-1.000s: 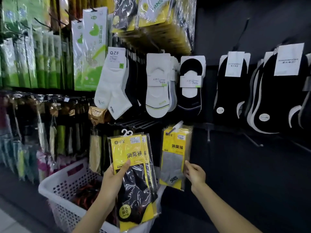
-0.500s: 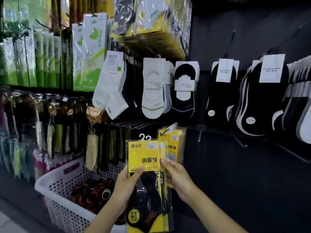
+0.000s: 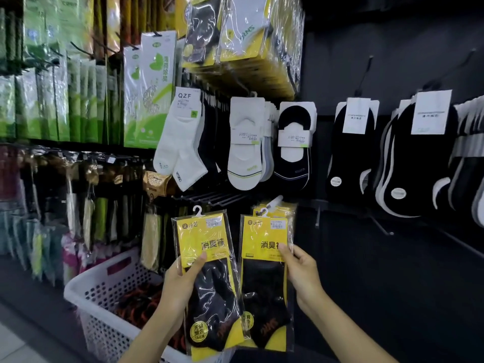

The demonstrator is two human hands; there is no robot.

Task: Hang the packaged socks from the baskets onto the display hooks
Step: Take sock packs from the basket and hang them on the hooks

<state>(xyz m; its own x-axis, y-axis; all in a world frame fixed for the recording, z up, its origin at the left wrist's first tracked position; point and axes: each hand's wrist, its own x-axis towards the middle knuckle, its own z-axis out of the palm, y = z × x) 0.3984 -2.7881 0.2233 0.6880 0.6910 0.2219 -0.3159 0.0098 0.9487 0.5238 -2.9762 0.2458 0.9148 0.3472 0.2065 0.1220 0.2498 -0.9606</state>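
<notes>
My left hand (image 3: 180,279) grips a yellow pack of black socks (image 3: 209,292) with a white hanger hook at its top. My right hand (image 3: 298,271) pinches a second, matching sock pack (image 3: 264,289) by its right edge, held just right of the first. Behind that second pack's top, more yellow packs (image 3: 285,208) hang on a low display hook (image 3: 273,201). Whether the second pack's hanger is on the hook cannot be told. A white perforated basket (image 3: 104,292) stands at lower left with dark and orange goods inside.
The black display wall carries white and black socks (image 3: 245,145) on hooks above, and black liner socks (image 3: 348,153) to the right. Bare hooks (image 3: 382,226) stick out low on the right. Green packages (image 3: 149,90) fill the left shelves.
My right hand took one pack off the stack in my left hand and moved it right, toward the hook. Both packs are now held apart, side by side.
</notes>
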